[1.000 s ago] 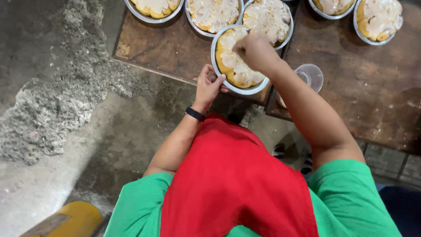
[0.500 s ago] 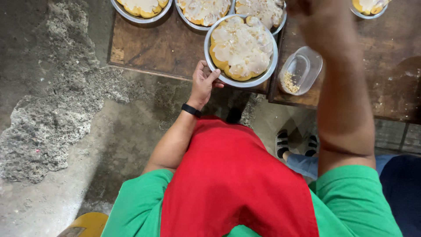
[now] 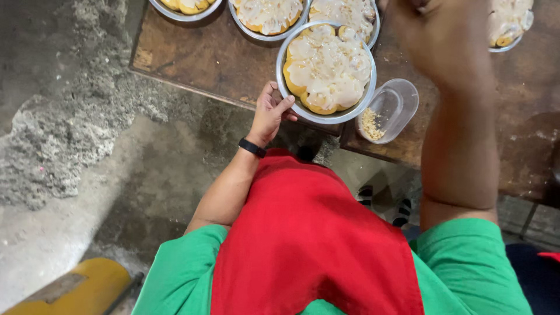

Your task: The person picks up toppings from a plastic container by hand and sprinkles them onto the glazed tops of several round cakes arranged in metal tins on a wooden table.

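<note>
Round metal pan of white-glazed buns (image 3: pixel 326 70) is sitting at the brown wooden table's (image 3: pixel 204 58) near edge, left hand (image 3: pixel 269 114) gripping its rim, while the right hand (image 3: pixel 446 41), now lifted away, is blurring past telling.

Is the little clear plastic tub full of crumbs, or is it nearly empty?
Nearly empty. The clear tub lies tilted on the wooden table, and only a small heap of pale crumbs sits at its low end.

Left hand (image 3: pixel 270 114) grips the pan (image 3: pixel 284 87) of iced rolls (image 3: pixel 328 67); right hand (image 3: pixel 446 41) hovers blurred above the table (image 3: pixel 198 55).
</note>
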